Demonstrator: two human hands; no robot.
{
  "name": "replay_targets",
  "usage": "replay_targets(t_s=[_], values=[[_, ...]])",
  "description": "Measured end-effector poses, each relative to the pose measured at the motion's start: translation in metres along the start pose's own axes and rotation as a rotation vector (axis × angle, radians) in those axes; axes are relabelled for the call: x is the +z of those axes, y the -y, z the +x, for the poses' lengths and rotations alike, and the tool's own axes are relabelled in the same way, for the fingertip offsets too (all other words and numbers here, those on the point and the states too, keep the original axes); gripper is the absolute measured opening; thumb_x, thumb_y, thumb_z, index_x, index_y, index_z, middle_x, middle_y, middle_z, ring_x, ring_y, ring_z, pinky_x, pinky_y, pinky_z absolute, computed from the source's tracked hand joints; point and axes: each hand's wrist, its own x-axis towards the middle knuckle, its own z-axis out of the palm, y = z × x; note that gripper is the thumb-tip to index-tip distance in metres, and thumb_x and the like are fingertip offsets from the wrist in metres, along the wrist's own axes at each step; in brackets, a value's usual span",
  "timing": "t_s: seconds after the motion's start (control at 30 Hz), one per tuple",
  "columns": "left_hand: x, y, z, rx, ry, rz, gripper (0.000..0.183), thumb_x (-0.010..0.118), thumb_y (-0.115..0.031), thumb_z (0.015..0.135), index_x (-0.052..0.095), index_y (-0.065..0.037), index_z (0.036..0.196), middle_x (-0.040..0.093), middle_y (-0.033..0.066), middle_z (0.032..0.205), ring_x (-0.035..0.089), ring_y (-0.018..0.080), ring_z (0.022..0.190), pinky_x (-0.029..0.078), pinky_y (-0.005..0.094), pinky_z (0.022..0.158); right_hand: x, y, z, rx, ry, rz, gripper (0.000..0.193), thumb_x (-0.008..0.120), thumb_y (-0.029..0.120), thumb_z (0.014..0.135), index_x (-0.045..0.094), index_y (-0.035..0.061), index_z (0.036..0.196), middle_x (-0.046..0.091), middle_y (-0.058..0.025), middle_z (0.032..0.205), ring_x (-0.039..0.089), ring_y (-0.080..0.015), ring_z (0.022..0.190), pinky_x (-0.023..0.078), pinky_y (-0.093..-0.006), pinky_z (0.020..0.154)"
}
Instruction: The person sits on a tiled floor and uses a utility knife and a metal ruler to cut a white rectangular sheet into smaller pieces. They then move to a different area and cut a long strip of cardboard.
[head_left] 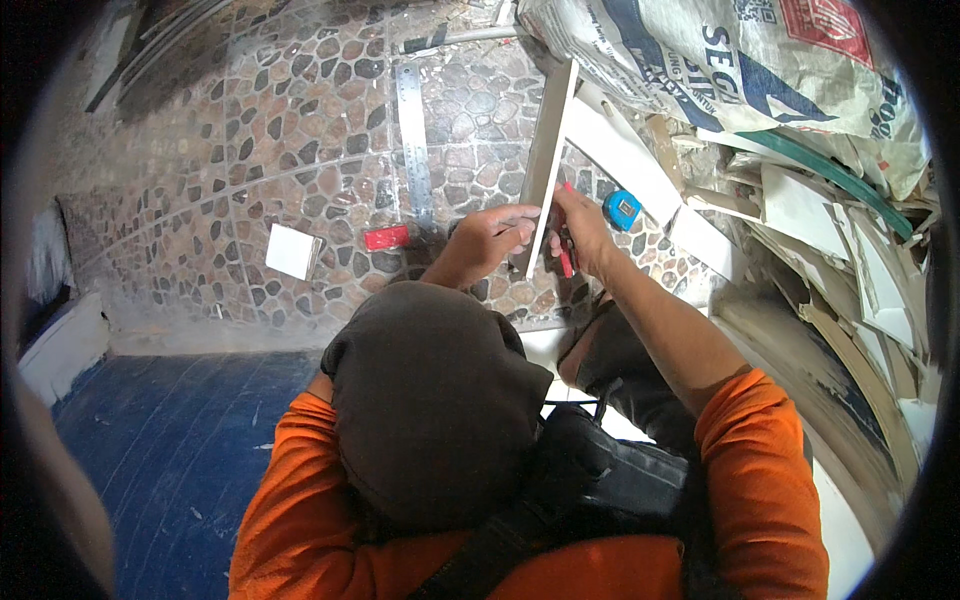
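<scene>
A long pale board (546, 165) stands on edge between my hands, running away from me. My left hand (490, 240) is closed on its near part from the left, the fingertips pressed to its face. On the other side my right hand (583, 228) is closed round a slim red tool (567, 262). Red shows above and below the fingers, but its working end is hidden, so its kind is unclear. That hand is close against the board; whether the tool touches it I cannot tell. A blue tape measure (621, 210) lies just right of my right hand.
A steel ruler (411, 130) lies on the pebble-patterned floor, with a small red block (387, 237) and a white square piece (293, 251) to the left. White offcuts (805, 210) pile up at the right below a large printed sack (690, 60). A blue surface (190, 440) lies near left.
</scene>
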Motion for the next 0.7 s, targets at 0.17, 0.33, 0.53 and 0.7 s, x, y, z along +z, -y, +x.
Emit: replay_targets(t_s=[0.17, 0.33, 0.53, 0.7], values=[[0.001, 0.001, -0.003, -0.038, -0.061, 0.12, 0.046, 0.064, -0.017, 0.101, 0.054, -0.001, 0.142, 0.07, 0.0161, 0.122, 0.067, 0.0191, 0.11, 0.055, 0.0355, 0.093, 0.008, 0.003, -0.003, -0.027, -0.014, -0.028, 0.039, 0.06, 0.042, 0.103, 0.061, 0.0036, 0.107, 0.058, -0.0035, 0.072, 0.051, -0.0124, 0.046, 0.042, -0.0277, 0.04], [-0.031, 0.019, -0.001, 0.251, -0.253, 0.767, 0.038, 0.061, -0.016, 0.097, 0.061, 0.005, 0.128, 0.072, 0.0228, 0.106, 0.072, 0.0296, 0.098, 0.056, 0.0383, 0.087, 0.022, 0.003, 0.006, -0.191, -0.064, -0.379, 0.029, 0.067, 0.025, 0.096, 0.062, 0.0023, 0.113, 0.065, -0.0094, 0.082, 0.057, -0.0154, 0.052, 0.044, -0.0302, 0.045], [-0.066, -0.026, 0.004, -0.083, -0.383, 0.989, 0.053, 0.059, -0.04, 0.097, 0.064, 0.004, 0.126, 0.071, 0.0265, 0.111, 0.068, 0.0394, 0.105, 0.052, 0.0489, 0.091, 0.003, 0.002, 0.02, -0.595, -0.255, -0.868, 0.039, 0.069, 0.024, 0.091, 0.062, -0.001, 0.12, 0.066, -0.0269, 0.113, 0.064, -0.0456, 0.102, 0.051, -0.05, 0.092], [-0.096, -0.038, 0.001, -0.102, -0.922, 1.104, 0.061, 0.068, -0.042, 0.092, 0.059, 0.009, 0.125, 0.066, 0.0285, 0.117, 0.064, 0.0428, 0.113, 0.049, 0.0508, 0.095, 0.01, -0.01, 0.009, -0.666, -0.132, -1.071, 0.052, 0.072, 0.024, 0.09, 0.053, 0.0073, 0.135, 0.063, -0.0226, 0.116, 0.066, -0.0428, 0.1, 0.053, -0.0495, 0.089]])
